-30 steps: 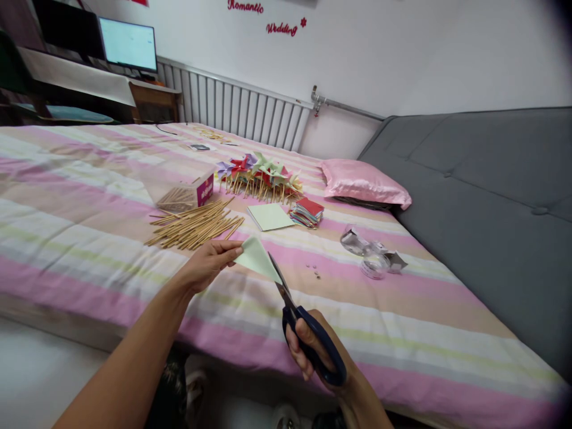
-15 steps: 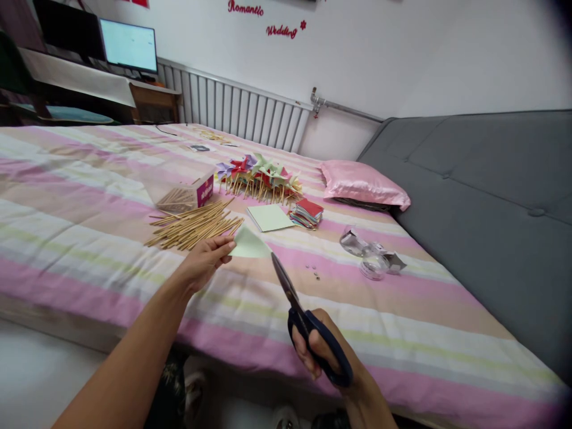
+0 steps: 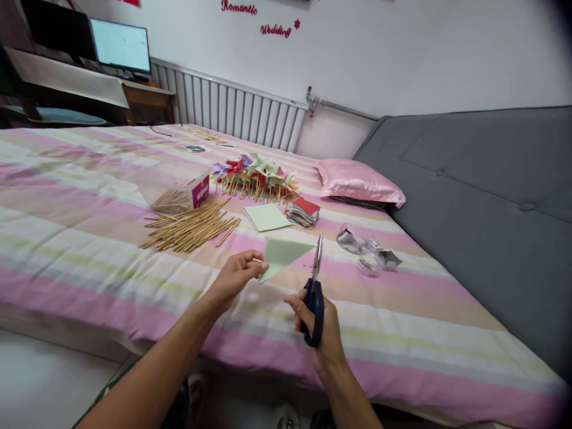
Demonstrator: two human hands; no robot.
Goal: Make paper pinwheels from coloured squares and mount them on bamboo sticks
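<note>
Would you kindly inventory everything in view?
bed: one, striped, centre
headboard: one, grey, right
pillow: one, pink, right
pinwheels: many, multicoloured, centre
box: one, clear/purple, left
sticks: many, tan, left
paper stacks: two, green and red-topped, centre
packaging: several, clear and grey, right
specks: few, colour unclear, centre
radiator: one, grey, back
monitors: two, black and bright, back
desk: one, brown, back
lettering: two words, red, wall
sheet: one, pale green, front
scissors: one, blue-handled, front
left hand: one, bare, holding sheet
right hand: one, bare, holding scissors

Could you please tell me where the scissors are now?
In the head view, the scissors are just right of centre, held in the right hand, close beside the green paper.
</note>
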